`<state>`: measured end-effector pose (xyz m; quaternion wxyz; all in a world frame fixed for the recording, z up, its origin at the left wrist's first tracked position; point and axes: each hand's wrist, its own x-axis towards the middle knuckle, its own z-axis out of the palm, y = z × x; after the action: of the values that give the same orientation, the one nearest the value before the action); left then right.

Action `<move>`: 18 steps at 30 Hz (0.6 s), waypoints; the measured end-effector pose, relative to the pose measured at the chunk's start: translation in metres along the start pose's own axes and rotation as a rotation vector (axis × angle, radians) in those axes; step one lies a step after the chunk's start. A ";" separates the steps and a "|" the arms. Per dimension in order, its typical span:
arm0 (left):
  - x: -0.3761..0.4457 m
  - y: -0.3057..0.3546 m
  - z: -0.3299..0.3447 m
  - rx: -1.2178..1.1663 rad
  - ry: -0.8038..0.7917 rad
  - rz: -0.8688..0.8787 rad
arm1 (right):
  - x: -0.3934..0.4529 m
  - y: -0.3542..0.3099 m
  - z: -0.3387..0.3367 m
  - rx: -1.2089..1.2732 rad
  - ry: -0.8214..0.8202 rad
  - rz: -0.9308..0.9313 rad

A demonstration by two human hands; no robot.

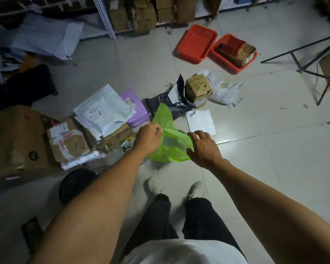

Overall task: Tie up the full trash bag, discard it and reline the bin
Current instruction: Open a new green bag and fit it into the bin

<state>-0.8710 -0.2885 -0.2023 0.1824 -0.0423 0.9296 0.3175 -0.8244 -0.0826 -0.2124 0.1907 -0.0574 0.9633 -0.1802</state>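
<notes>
Green plastic bag [171,141]: thin, limp film, plainly very light, slack and apparently empty, so judged to be the fresh liner rather than the full one. Soft, slippery, prone to clinging to itself; best taken at the rim of the mouth, one edge per hand, and pulled apart. Held out in the air above the tiled floor [265,168], in front of the feet, one corner sticking up on the far side.

Left hand [149,137] clenched on the bag's upper left edge, film pinched between thumb and fingers. Right hand [203,147] at the bag's right edge, fingers spread and half curled; touching the film, but whether actually gripping it could not be told. Bag thus stretched between the two hands, hanging mostly below and between them.

Round black bin [74,185] low on the near left, beside the left forearm, apart from the bag; probably the thing to be relined. Pile of cardboard parcels and white mailers [101,113] to the left. Small carton [197,88] and crumpled wrappers on the far side. Two red trays [196,42] farther off, right.
</notes>
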 end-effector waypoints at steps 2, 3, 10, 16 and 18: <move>0.007 -0.001 0.007 -0.039 -0.007 0.006 | 0.001 0.003 0.009 0.036 0.000 0.026; 0.010 -0.001 0.010 -0.062 -0.010 0.004 | 0.002 0.006 0.014 0.050 0.001 0.036; 0.022 -0.003 0.027 -0.228 -0.012 -0.061 | 0.014 0.030 0.043 0.055 -0.053 0.123; 0.006 0.023 0.018 -0.542 -0.127 -0.090 | 0.012 0.042 0.048 0.078 -0.073 0.186; 0.001 0.032 0.010 -0.580 -0.167 -0.080 | 0.011 0.044 0.043 0.116 -0.011 0.231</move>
<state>-0.8747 -0.2568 -0.1912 0.2509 -0.1029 0.7796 0.5645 -0.8199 -0.0582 -0.2698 0.2184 0.0642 0.9503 -0.2124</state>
